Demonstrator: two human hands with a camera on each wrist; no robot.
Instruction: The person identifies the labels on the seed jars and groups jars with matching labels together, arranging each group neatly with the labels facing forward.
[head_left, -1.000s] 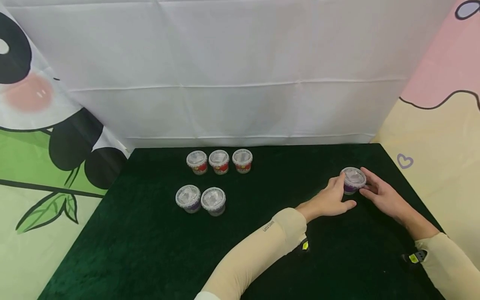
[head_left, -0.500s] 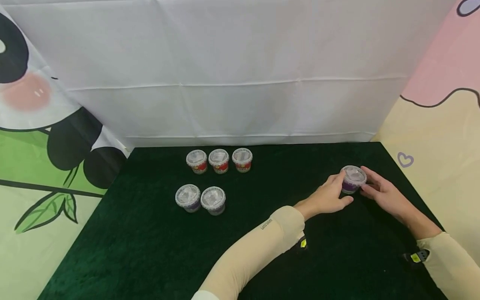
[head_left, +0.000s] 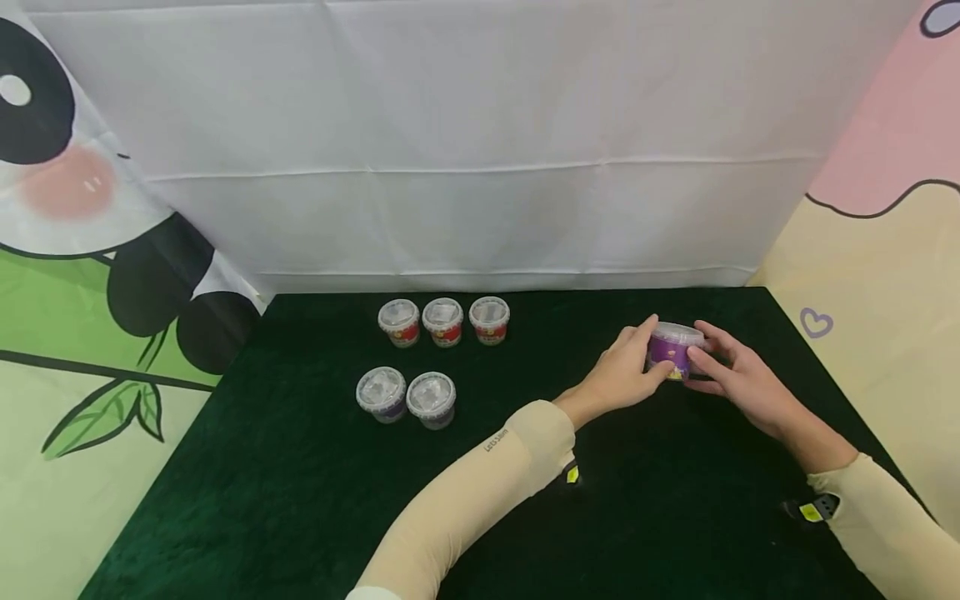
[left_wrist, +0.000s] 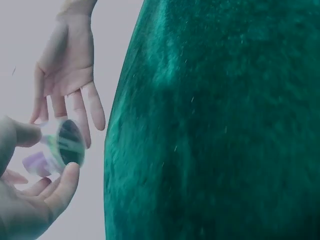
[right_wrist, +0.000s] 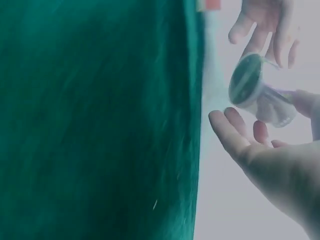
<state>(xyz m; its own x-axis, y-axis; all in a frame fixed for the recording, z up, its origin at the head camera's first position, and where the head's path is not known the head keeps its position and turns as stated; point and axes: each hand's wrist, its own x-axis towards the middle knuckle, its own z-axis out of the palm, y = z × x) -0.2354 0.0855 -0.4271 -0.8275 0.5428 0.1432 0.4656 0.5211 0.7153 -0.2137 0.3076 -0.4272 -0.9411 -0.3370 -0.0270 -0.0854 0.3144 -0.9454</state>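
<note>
A plastic tub with a clear lid and a purple label is between both hands at the table's right side. It appears raised off the cloth, its label facing the head camera. My left hand pinches the tub from the left, thumb in front and fingers around the far side. On the other side, my right hand touches the tub with fairly straight fingers. In the left wrist view, the right hand shows its palm, fingers extended toward the tub. The right wrist view has the right thumb against the tub.
Three red-labelled tubs stand in a back row on the dark green cloth. Two purple-labelled tubs stand side by side in front of them. A white cloth backdrop hangs behind the table's far edge.
Both hands have moved left with the tub. The tub has turned from showing mostly its lid to showing its purple label. The other tubs stay in their places.
</note>
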